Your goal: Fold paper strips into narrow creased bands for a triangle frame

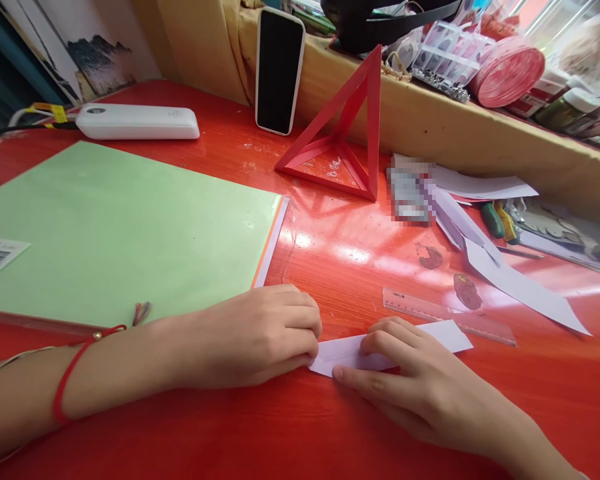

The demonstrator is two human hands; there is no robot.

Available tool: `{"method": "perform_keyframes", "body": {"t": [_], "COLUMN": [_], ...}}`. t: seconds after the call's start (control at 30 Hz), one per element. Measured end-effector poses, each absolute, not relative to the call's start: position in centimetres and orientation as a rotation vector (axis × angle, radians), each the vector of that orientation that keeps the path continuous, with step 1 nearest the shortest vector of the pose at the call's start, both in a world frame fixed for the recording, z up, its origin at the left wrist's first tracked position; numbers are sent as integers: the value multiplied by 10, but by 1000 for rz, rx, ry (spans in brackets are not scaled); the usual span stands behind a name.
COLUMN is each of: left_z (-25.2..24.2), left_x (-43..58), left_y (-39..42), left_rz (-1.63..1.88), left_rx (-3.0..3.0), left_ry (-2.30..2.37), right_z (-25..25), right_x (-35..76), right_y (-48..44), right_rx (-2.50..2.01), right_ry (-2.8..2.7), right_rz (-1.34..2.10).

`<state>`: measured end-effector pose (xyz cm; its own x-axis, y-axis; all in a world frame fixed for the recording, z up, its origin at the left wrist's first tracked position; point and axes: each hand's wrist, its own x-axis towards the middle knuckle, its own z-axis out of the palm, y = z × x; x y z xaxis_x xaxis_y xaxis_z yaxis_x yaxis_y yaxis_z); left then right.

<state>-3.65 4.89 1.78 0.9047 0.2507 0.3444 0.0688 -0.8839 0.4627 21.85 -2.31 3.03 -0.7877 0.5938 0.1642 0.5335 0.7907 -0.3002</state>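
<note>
A narrow folded strip of pale lilac paper (353,352) lies on the red table in front of me. My left hand (275,337) has its fingers curled closed at the strip's left end, and the fingertips are partly hidden. On the middle of the strip, my right hand (410,377) grips it, thumb at the near edge and bent fingers on top. Just behind the strip lies a clear ruler (450,317). Farther back stands a red triangular paper frame (373,133) made of folded strips.
A light green paper pack (130,227) covers the table's left side. Behind it are a white power bank (137,122) and a propped phone (280,70). Lilac paper strips (525,283) and green-and-yellow-handled pliers (497,221) lie at right, below a cluttered ledge (480,117).
</note>
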Motion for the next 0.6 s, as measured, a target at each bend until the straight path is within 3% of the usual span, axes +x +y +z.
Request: {"method": "perform_keyframes", "body": {"t": [0.33, 0.6], "left_z": [17, 15], "left_x": [-31, -29], "left_y": [40, 38], "left_rz": [519, 609], "left_rx": [2576, 2482], "left_ry": [383, 504], "right_z": [31, 26], "right_x": [217, 208], "right_y": [-22, -23], "right_rx": [-876, -957], "right_ry": [-2715, -2651], "right_rz": [389, 227]}}
